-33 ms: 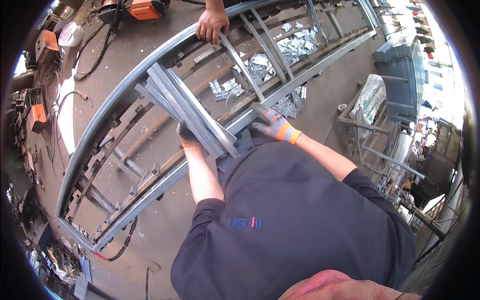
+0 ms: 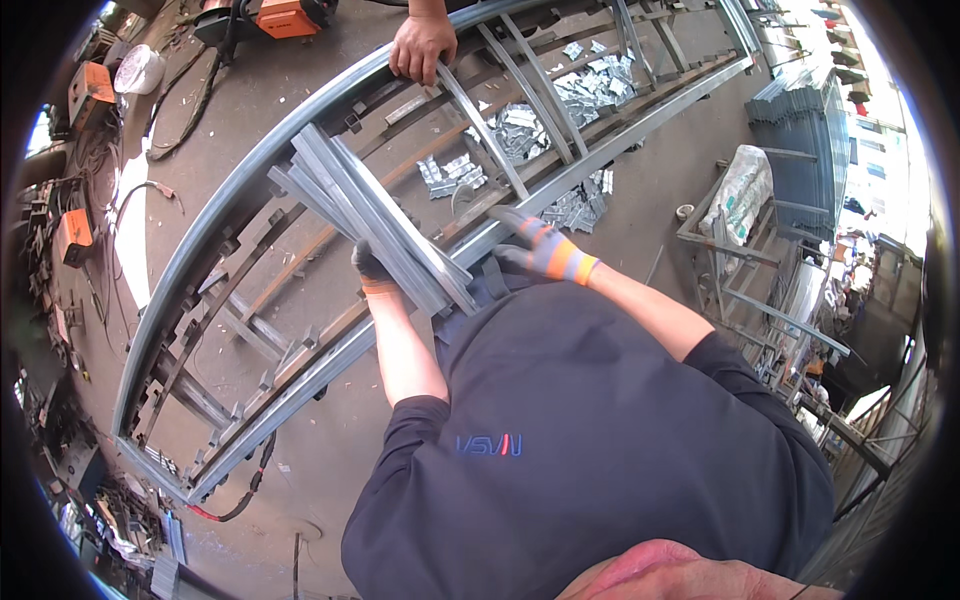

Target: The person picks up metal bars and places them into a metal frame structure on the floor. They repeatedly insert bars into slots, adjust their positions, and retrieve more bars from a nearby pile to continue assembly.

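Observation:
A bundle of grey metal bars (image 2: 372,215) lies slantwise across a long curved metal frame (image 2: 215,215), its near end close to my body. My left hand (image 2: 374,270), in a dark glove with an orange cuff, grips the bundle's left side near that end; the bars hide most of its fingers. My right hand (image 2: 548,250), in a grey, orange and yellow glove, is at the frame's near rail, fingers stretched and spread, slightly blurred, with nothing seen in it. Across from me, another person's bare hand (image 2: 424,48) rests on the frame's far rail by a crossbar (image 2: 483,132).
Small shiny metal pieces (image 2: 598,90) lie in piles on the floor beneath the frame. Orange machines (image 2: 75,238) and cables stand at the left, near a white bucket (image 2: 140,70). On the right are a metal rack (image 2: 728,250) with a white sack and stacked grey sheets (image 2: 800,150).
My right hand has shifted slightly left along the near rail, its fingers moving. My left hand, the bars and the other person's hand stay almost the same.

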`<move>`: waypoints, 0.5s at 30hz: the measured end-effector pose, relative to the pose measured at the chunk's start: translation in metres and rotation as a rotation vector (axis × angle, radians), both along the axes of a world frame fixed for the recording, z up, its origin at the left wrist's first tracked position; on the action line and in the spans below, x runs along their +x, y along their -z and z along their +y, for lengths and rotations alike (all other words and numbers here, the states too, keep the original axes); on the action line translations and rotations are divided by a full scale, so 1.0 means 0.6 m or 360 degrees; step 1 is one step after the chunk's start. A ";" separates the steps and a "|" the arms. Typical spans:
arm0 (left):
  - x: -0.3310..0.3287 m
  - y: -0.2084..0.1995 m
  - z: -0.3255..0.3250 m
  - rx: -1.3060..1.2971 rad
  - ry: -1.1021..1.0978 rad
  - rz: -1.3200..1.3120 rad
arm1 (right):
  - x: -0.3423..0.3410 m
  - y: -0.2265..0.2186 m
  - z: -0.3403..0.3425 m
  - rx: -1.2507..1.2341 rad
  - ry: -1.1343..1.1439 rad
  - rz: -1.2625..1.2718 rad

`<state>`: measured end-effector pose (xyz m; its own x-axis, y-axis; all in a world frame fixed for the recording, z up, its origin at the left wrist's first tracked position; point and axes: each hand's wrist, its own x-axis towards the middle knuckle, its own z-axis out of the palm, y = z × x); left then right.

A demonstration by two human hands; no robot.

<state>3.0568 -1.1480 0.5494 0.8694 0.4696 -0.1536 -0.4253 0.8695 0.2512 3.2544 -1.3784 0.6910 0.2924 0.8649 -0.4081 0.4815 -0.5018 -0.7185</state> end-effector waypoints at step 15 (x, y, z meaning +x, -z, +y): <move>-0.019 0.020 -0.004 -0.0051 -0.0039 0.0265 | -0.078 -0.014 0.200 -0.0422 -0.0466 -0.0145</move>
<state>3.0457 -1.1503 0.5373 0.8190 0.4827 -0.3101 -0.4010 0.8682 0.2923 3.2073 -1.2582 0.6993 0.0946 0.7852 -0.6119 0.6871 -0.4963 -0.5306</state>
